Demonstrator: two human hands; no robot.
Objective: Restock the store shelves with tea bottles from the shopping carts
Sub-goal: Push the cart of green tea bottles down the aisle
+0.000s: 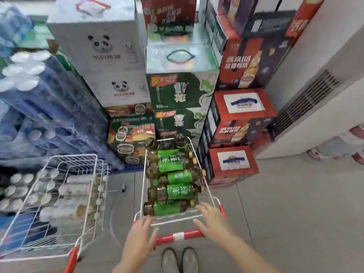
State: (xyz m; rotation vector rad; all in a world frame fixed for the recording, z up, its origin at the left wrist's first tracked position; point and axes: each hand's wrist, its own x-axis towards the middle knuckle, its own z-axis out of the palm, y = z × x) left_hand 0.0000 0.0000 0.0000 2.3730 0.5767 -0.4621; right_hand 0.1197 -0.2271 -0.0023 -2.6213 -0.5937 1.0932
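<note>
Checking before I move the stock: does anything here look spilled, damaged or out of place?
Only a small dark object on the floor between the white-bottle cart and green-bottle cart; too blurred to identify. No spill shows.

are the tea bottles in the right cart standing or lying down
Lying down: the bottles lie on their sides across the cart, caps toward its right side.

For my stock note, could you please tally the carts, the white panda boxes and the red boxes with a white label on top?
Carts: 2
White panda boxes: 2
Red boxes with a white top label: 2
Total: 6
</note>
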